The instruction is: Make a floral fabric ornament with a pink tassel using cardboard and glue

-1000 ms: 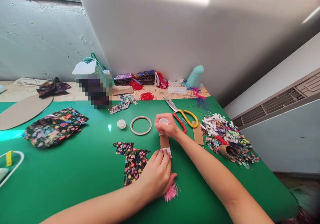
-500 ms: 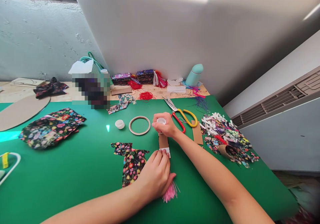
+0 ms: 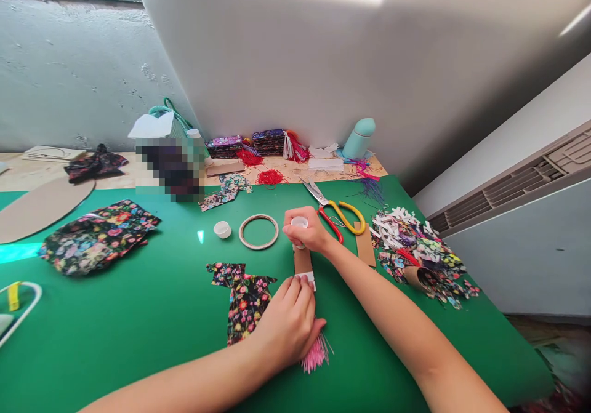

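Observation:
My right hand [image 3: 308, 228] is wrapped around a white glue stick [image 3: 300, 222], held upright with its round end showing on top. Its lower end meets the far part of a brown cardboard strip [image 3: 302, 261]. Bunched fingers of my left hand [image 3: 290, 314] press the near part of that strip, at a white band [image 3: 308, 279] across it. A pink tassel [image 3: 316, 354] sticks out from under the left palm. Left of that hand lies a black floral fabric piece [image 3: 247, 302], partly covered by it. A white cap [image 3: 222, 229] sits near a tape roll [image 3: 258, 232].
Scissors [image 3: 332, 207] with red and yellow handles lie beyond my right hand, near a cardboard piece [image 3: 364, 245]. Scraps [image 3: 420, 256] are heaped at the right. Floral fabric [image 3: 99, 237] lies at the left. A turquoise bottle [image 3: 360, 138] and red thread [image 3: 269, 177] are at the back.
Both hands keep their holds in nearly the same places. The whole view has shifted very slightly; nothing has been taken up or let go.

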Tool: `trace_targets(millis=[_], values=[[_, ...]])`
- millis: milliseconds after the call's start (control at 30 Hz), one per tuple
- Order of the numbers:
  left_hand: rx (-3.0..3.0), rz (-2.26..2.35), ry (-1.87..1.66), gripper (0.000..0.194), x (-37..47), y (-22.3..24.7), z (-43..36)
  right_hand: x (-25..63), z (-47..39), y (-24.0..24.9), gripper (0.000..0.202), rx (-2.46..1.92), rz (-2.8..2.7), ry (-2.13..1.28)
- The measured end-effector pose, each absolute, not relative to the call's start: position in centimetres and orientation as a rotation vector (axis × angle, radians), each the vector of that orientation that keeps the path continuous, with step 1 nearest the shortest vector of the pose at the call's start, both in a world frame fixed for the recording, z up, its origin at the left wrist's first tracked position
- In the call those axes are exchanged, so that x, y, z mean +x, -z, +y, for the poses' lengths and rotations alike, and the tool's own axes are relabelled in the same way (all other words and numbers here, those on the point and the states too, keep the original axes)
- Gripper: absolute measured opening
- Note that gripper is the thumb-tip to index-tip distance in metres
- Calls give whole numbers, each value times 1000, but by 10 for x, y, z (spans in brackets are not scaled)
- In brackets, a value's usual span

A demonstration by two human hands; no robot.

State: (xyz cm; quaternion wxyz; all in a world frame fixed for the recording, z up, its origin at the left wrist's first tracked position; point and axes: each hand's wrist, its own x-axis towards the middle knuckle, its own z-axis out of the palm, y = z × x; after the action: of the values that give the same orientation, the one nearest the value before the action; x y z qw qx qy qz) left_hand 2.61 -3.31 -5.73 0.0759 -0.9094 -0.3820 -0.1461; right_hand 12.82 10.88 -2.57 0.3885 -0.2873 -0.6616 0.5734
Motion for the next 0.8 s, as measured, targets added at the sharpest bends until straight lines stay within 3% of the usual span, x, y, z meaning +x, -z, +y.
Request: trace_targets(millis=[100, 233, 367, 533, 667, 800], values=[[-2722, -1137, 438, 44, 26, 57, -33, 128, 109, 27, 23, -755, -1690, -1364], [-2709, -1139, 444, 44, 26, 56, -33, 127, 110, 27, 25, -685, -1628, -1532], [-2700, -1126, 453, 45, 26, 57, -33, 127, 109, 26, 22, -728, -1691, -1330], [-2696, -1139, 442, 45, 27, 57, -33, 126, 109, 27, 24, -682, -1598, -1494], [-2688, -1119, 452, 45, 27, 57, -32, 122, 110, 29, 21, -707, -1577, -1360], [-2673, -1120, 457, 44, 27, 56, -32, 121, 110, 28, 21, -643, -1545, -1539]])
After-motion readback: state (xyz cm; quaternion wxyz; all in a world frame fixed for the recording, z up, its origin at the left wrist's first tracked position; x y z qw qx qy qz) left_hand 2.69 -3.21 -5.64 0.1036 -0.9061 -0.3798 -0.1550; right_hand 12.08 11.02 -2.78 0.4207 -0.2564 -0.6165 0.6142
